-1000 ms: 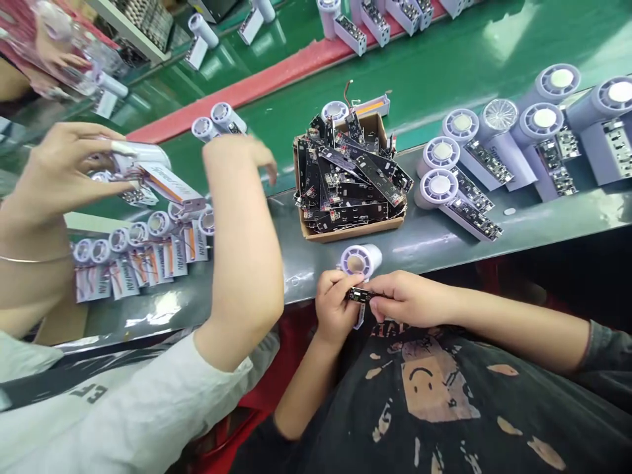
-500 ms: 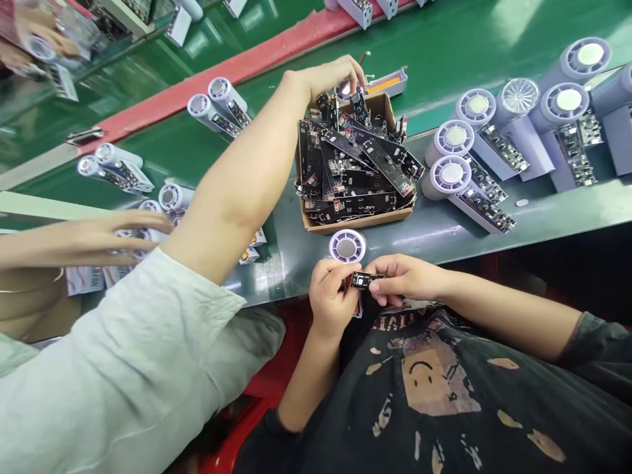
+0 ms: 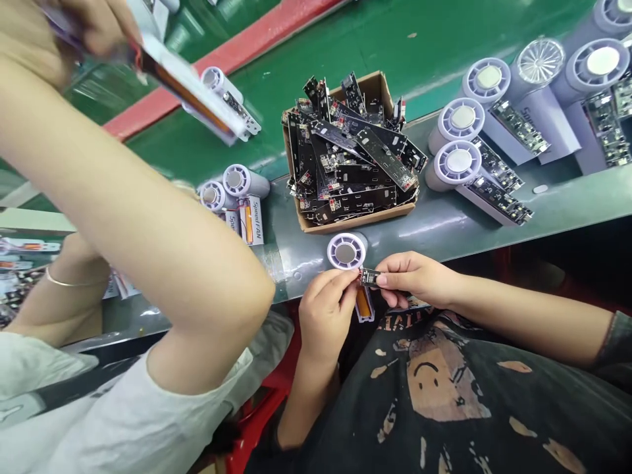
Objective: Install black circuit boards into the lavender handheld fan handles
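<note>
My left hand (image 3: 326, 313) grips a small handheld fan (image 3: 345, 253), whose round lilac-and-white head faces up above my fingers. Its handle (image 3: 364, 305) shows an orange strip and sticks out below the hands. My right hand (image 3: 415, 280) pinches a small black circuit board (image 3: 369, 277) between thumb and fingers, right at the top of the handle. The board's lower end is hidden by my fingers. Both hands are close together at the table's near edge, in front of my dark printed T-shirt (image 3: 444, 388).
A cardboard box (image 3: 358, 220) heaped with black circuit boards stands just beyond my hands. Several lilac fans with boards lie to the right. A co-worker's bare arm (image 3: 148, 217) and white sleeve (image 3: 123, 408) fill the left, that hand lifting a fan (image 3: 192, 92) above a green belt (image 3: 316, 59).
The co-worker's arm has swung from the box to the upper left, now holding a fan. My hands have shifted the fan and board slightly, and the orange-striped handle shows more below them.
</note>
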`<state>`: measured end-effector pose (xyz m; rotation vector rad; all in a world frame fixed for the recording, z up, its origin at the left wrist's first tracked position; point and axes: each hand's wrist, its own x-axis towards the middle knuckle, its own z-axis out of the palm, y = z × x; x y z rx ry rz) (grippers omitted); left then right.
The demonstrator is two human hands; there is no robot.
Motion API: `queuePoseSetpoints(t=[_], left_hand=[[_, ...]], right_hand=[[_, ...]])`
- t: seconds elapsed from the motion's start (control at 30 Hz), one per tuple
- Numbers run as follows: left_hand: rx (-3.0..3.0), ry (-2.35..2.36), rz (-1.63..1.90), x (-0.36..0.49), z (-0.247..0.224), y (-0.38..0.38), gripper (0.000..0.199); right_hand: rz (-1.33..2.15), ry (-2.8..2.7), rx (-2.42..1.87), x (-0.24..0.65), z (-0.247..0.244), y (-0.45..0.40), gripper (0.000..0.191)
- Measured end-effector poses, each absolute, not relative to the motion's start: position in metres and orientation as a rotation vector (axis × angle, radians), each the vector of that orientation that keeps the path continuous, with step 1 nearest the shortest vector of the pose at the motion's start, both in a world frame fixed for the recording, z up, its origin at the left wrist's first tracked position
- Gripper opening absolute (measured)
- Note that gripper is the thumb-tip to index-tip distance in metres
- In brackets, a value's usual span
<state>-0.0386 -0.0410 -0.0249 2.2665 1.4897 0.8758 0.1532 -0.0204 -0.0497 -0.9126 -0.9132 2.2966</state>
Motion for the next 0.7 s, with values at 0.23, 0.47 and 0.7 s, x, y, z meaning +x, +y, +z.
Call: queuePoseSetpoints(t=[0.23,0.47,0.7], left_hand=[[2.360,1.492,0.902,-0.042,-0.034,-0.043,0.019],[2.305,1.707,0.857,-0.046,-0.066,-0.059,0.045],[2.598,1.494,0.958,-0.034,-0.054,-0.044,0.019]], right_hand=[[2.271,-1.111,-0.971,0.159,-0.047,-0.022,0.033],[1.570,-1.778,-1.128,0.169,-0.033,-0.028,0.009],[1.432,-1.786,-1.244,0.171,-0.036,-0.029,0.026]])
